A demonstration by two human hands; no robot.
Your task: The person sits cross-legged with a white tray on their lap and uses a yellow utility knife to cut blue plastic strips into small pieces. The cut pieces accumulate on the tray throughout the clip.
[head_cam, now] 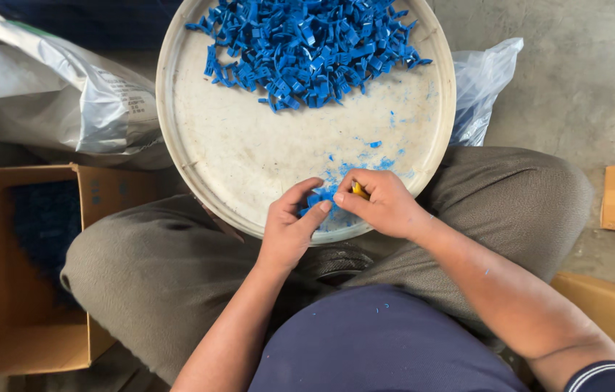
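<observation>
Cardboard box (2, 290), far left: open-topped beside the knee, blue pieces inside, within easy reach.
Plastic bag (46, 94): slumped behind the box.
Round tray (177, 109): propped on the lap, keeping the blue plastic clips (307, 51) heaped at the far rim.
Left hand (289, 225): pinching 1 blue piece (315, 199) at the near rim.
Right hand (384, 203): closed on a small yellow tool (359, 191), meeting that piece.

The small blue piece (316, 200) in the grip looks like smooth plastic. Beyond it, the round tray (249, 152) is scuffed, matt plastic. Left lie a matt cardboard box (97, 196) and a glossy, crinkled plastic bag (46, 94).
</observation>
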